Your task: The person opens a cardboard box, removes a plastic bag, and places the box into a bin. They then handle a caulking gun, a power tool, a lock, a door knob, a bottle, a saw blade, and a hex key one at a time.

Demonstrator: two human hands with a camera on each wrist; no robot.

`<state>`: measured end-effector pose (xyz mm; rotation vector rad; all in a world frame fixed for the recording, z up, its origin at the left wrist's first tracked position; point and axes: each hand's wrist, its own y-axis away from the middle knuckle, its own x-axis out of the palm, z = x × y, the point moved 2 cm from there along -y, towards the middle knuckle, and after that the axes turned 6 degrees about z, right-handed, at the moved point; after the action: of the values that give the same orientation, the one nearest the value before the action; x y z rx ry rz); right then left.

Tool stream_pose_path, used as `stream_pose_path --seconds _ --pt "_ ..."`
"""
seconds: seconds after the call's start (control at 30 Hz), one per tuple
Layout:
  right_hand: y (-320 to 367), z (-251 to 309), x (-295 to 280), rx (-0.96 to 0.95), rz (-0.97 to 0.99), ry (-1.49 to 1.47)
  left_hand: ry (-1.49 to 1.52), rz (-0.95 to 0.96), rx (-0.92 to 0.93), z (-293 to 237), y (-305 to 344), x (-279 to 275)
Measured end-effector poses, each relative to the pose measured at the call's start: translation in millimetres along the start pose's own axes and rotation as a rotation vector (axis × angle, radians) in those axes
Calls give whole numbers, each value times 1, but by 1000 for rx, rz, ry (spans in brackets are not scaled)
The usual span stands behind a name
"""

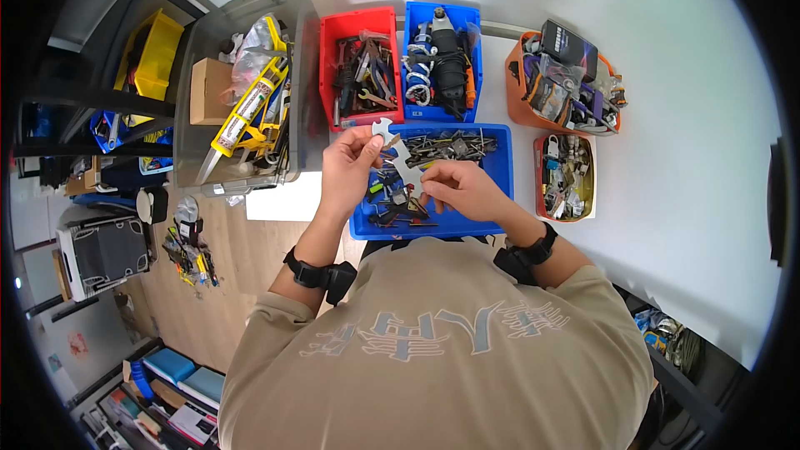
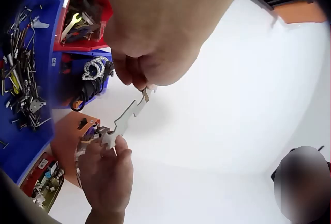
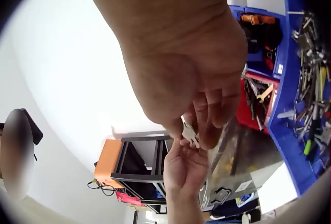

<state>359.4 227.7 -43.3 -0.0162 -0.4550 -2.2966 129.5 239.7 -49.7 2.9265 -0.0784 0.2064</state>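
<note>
A flat metal wrench plate (image 1: 403,156) with notches cut along its edges is held up between both hands, over the blue bin (image 1: 510,167) of loose tools and hardware. My left hand (image 1: 348,170) pinches its upper end between thumb and fingers. At the lower end, my right hand (image 1: 468,190) pinches it too. The left wrist view shows the plate (image 2: 122,122) stretching between the fingers of both hands, with a brownish patch near the left-hand end. In the right wrist view, my right hand covers much of the plate (image 3: 190,133).
Behind the bin stand a red bin (image 1: 325,67) of wrenches and pliers and a blue bin (image 1: 477,17) with a corded tool. A large grey tub (image 1: 193,150) is at left. To the right are an orange container (image 1: 521,108) and a small red box (image 1: 542,192) of hardware.
</note>
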Motion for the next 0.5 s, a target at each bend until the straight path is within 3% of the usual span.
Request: stream_pose_path --seconds 0.07,0.17,0.23,0.27,0.43,0.5 --pt "-19 -7 8 4 -44 -11 -18 -33 21 1 -2 -15" --pt "-59 -22 19 11 -126 -72 -457 -347 374 -10 -2 -51" --pt "-91 -37 20 16 -304 -13 -759 -374 455 -24 4 -77" --pt "-110 -50 19 16 -305 -10 -842 -406 495 -25 4 -87" --pt "-208 -96 -17 19 -478 77 -759 -354 588 -23 6 -101" --pt "-240 -113 -36 -125 -646 -60 -778 -299 628 -24 8 -105"
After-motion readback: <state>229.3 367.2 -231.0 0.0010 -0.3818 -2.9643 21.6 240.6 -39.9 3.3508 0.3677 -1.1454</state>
